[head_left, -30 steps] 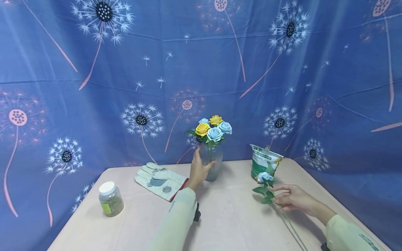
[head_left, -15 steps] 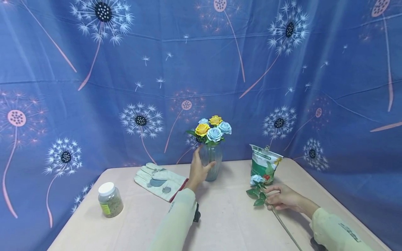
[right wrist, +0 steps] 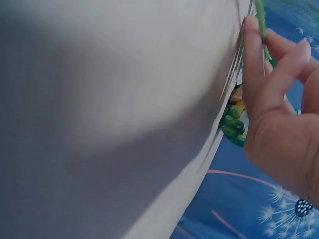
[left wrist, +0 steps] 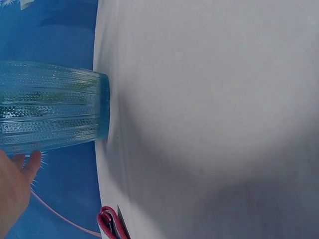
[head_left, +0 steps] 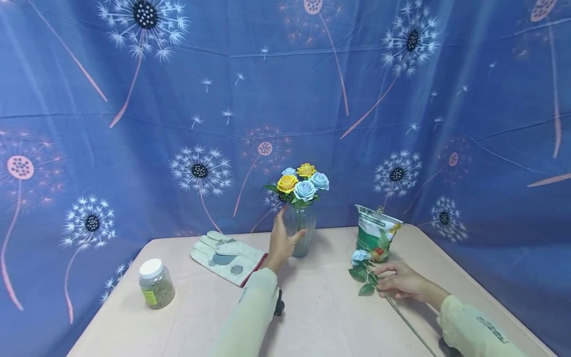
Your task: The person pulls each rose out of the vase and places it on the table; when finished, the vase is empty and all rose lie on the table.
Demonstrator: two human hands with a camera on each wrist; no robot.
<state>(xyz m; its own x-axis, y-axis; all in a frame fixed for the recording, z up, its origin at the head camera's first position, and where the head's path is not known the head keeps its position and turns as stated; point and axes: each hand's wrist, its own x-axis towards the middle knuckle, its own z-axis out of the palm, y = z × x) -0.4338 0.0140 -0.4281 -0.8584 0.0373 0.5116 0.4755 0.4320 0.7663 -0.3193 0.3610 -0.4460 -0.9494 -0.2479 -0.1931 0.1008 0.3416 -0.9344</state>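
Note:
A ribbed clear glass vase (head_left: 305, 235) stands upright near the back of the table, holding a bunch of blue and yellow roses (head_left: 304, 189). Wrapped about its left side is my left hand (head_left: 282, 244), thumb across the front and the other fingers partly behind the glass. The left wrist view has the vase (left wrist: 55, 107) at left, its base down on the tabletop. Off to the right, my right hand (head_left: 407, 282) pinches the green stem of a single blue rose (head_left: 359, 257), bloom pointing back and left. The right wrist view shows the stem (right wrist: 260, 17) between the fingers.
Behind the single rose stands a green and white pouch (head_left: 374, 234). A pale work glove (head_left: 227, 259) with red trim lies left of the vase. Farther left is a white-lidded jar (head_left: 157, 285). A blue dandelion-print curtain (head_left: 285, 99) surrounds the pale table (head_left: 321, 317).
My right hand has moved left with the single rose, and its bloom now overlaps less of the pouch. The left hand has stayed on the vase.

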